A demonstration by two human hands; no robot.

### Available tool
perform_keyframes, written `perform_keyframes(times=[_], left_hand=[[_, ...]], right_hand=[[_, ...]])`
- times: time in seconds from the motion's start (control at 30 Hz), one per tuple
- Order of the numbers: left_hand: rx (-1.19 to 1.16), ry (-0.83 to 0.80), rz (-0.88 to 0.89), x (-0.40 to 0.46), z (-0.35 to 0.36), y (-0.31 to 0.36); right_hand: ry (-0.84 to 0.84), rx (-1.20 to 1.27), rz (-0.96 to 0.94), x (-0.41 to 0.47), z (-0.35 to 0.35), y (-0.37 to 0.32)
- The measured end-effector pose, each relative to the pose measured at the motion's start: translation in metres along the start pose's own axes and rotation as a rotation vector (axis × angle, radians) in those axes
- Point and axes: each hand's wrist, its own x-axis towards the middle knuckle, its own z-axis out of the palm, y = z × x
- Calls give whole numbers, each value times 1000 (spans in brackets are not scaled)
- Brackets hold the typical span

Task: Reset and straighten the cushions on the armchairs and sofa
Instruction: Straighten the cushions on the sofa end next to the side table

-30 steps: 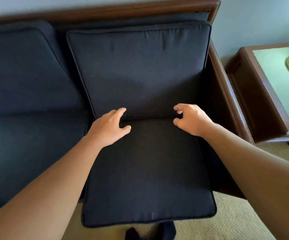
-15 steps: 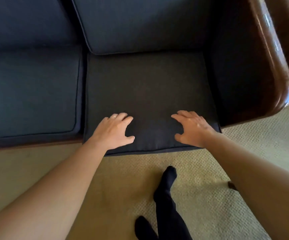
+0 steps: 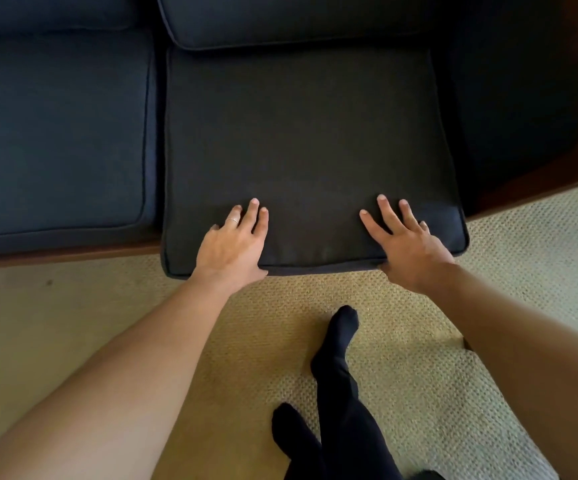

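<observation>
Both palms flat, left hand (image 3: pixel 231 242) and right hand (image 3: pixel 408 249) fingers straight, pressing the dark square fabric seat cushion (image 3: pixel 301 143) overhanging the wooden-framed sofa (image 3: pixel 564 181) front; thumbs hidden below the edge.

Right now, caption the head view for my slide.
Both hands, left and right, press flat on the protruding dark fabric seat cushion.
</observation>
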Motion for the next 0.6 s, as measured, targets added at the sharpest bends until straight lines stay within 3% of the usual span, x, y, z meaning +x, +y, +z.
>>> perform_keyframes(times=[0.6], left_hand=[[8,-24,-40,103,-43,-38]], right_hand=[[-27,56,-12,98,-70,38]])
